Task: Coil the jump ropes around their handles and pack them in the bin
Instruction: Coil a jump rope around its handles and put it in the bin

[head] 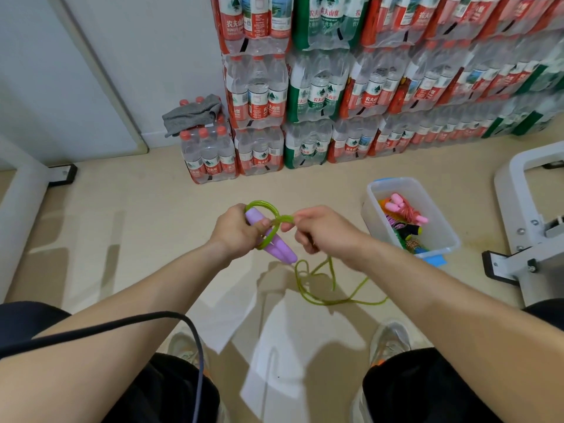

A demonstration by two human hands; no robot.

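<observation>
The green rope (pixel 308 288) is partly looped around two purple handles (pixel 276 244) held together at frame centre; a few loops circle them, and the slack drops to the floor at 6 o'clock from the hands, trailing toward 4 o'clock. The left hand (pixel 236 228) is closed around the handles, thumb pressing a loop against them. The right hand (pixel 320 228), just beside it at 3 o'clock, pinches the rope between thumb and fingers, the other fingers curled. The bin (pixel 444 239), a clear tub, sits on the floor at 3 o'clock from the hands, well apart, with pink, orange and other coloured ropes (pixel 403 215) inside. A blue lid (pixel 438 260) shows under its near corner. Bare floor (pixel 137 227) lies open toward 9 and 12 o'clock; a white frame (pixel 525 227) hems in the bin's far side at 3 o'clock. At 12 o'clock, shrink-wrapped water packs (pixel 335 87) stack against the wall, labels reading 农夫山泉; a grey cloth (pixel 190 112) rests on the leftmost pack. A black cable (pixel 171 319) crosses the left forearm.
</observation>
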